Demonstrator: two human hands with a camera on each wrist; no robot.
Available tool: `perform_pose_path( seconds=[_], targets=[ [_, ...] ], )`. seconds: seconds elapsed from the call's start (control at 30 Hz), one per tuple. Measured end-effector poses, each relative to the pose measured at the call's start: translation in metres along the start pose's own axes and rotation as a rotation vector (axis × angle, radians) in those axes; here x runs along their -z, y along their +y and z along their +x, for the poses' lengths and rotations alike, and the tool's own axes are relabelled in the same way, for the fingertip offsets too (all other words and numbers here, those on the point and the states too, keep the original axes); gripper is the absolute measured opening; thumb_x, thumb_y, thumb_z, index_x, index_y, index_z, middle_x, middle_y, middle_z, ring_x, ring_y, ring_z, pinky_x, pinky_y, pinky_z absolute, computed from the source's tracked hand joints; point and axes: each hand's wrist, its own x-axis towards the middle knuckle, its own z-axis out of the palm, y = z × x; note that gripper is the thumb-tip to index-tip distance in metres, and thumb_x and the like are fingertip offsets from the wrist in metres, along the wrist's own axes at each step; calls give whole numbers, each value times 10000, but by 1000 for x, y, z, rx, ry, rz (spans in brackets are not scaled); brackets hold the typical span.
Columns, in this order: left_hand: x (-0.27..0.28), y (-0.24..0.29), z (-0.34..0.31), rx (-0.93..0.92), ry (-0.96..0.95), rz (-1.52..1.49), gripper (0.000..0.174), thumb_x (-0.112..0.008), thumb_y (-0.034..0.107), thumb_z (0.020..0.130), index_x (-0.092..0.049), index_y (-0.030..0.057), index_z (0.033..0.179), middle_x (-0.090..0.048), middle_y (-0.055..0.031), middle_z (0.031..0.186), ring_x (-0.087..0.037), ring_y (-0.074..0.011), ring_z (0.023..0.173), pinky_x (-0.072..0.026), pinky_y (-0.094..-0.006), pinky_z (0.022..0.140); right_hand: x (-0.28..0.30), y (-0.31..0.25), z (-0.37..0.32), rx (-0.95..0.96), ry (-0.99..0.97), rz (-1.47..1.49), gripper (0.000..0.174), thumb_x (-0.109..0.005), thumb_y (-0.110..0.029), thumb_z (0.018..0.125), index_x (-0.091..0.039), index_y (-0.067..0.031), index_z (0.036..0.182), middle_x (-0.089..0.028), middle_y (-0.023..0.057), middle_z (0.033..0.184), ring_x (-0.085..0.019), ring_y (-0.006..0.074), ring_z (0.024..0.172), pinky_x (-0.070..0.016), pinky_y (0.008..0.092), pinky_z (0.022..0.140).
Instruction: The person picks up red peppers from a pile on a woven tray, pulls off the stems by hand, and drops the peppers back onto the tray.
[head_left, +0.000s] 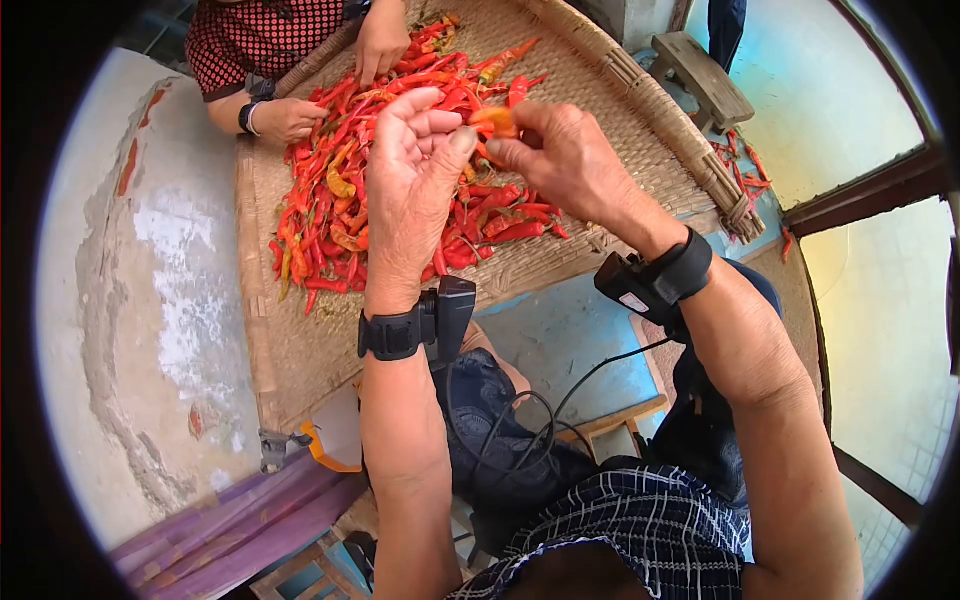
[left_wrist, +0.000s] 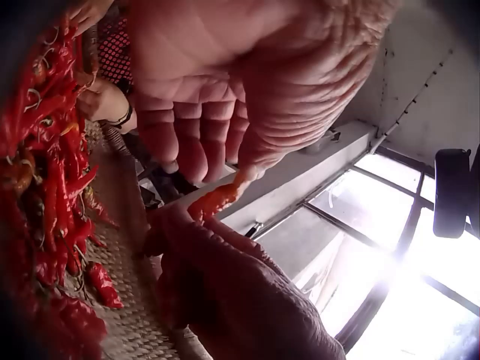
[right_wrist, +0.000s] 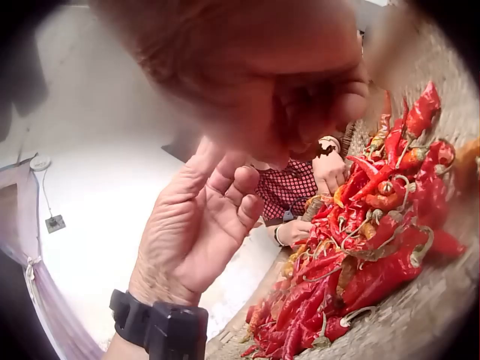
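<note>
An orange-red chili pepper (head_left: 497, 122) is pinched between the thumb and fingers of my right hand (head_left: 580, 165), held above a heap of red chili peppers (head_left: 330, 215). My left hand (head_left: 412, 185) is raised beside it, palm up, fingers loosely bent. The left thumb tip comes right up to the pepper's near end. In the left wrist view the same chili pepper (left_wrist: 214, 201) shows between the right hand (left_wrist: 232, 292) and the left thumb. The right wrist view shows the left palm (right_wrist: 199, 232) facing up, while the right hand (right_wrist: 262, 82) hides the held pepper.
The heap lies on a large woven bamboo tray (head_left: 625, 115) with a raised rim. Across it, another person's hands (head_left: 290, 118) are at the peppers. A wooden bench (head_left: 705, 80) and some fallen peppers (head_left: 745, 170) are at right. Cables (head_left: 520, 440) hang between my wrists.
</note>
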Motion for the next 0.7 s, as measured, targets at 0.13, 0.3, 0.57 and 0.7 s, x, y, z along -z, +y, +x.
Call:
perform_pose_path(
  seconds=[0.13, 0.3, 0.57, 0.7],
  targets=[
    [2, -10, -8, 283, -239, 9, 313, -622, 182, 878, -523, -21, 1095, -620, -74, 949, -565, -80, 831, -463, -226, 709, -3, 1, 6, -268, -32, 491, 263, -643, -237, 843, -602, 15, 782, -554, 71, 583, -514, 146, 517, -423, 324, 480],
    [2, -23, -13, 335, -234, 19, 284, -620, 207, 878, -549, -12, 1044, -634, -37, 811, -577, -82, 714, -458, -218, 620, -4, 2, 6, -261, -58, 504, 290, -615, -245, 872, -578, 12, 744, -543, 41, 583, -477, 91, 496, -387, 259, 434],
    [27, -11, 0, 442, -155, 175, 231, -603, 234, 887, -594, 42, 1015, -633, -28, 826, -523, -57, 640, -417, -191, 572, 4, -5, 0, -330, -100, 655, 316, -615, -236, 871, -591, 61, 976, -638, 99, 751, -595, 131, 695, -482, 281, 585],
    [86, -49, 10, 236, 204, 471, 242, -617, 200, 865, -598, 8, 1011, -636, -33, 812, -528, -90, 624, -440, -244, 580, 7, 3, 1, -351, 1, 653, 362, -616, -239, 865, -562, 51, 1075, -625, 95, 760, -572, 127, 693, -468, 297, 590]
  ],
)
